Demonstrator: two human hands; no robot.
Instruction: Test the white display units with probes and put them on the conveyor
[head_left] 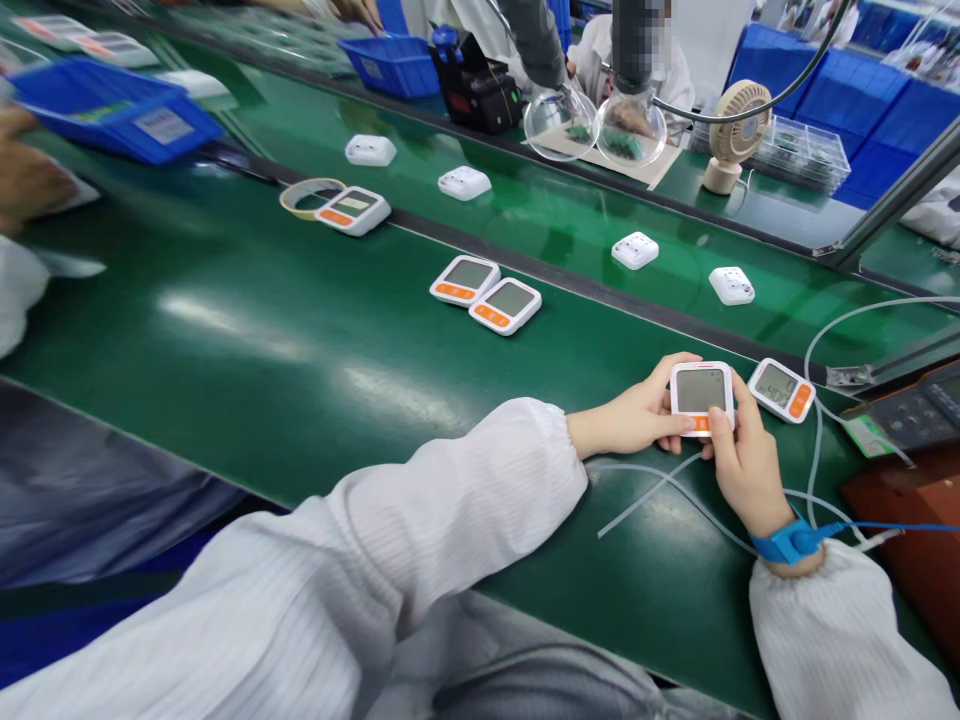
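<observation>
Both my hands hold one white device with a grey screen and an orange strip (702, 392) upright on the green belt. My left hand (637, 415) grips its left side, thumb on the orange strip. My right hand (739, 455) holds its right side, thumb pressed on the lower front. A blue wrist strap (787, 540) circles my right wrist. A second device of the same kind (782, 389) lies flat just to the right.
Two more devices (486, 293) lie mid-belt, another (352, 210) by a tape ring (306, 195). White casings (635, 250) ride the far belt. Grey tubes (660, 490) trail below my hands. Blue bins (112, 110), a small fan (735, 130) and other workers surround.
</observation>
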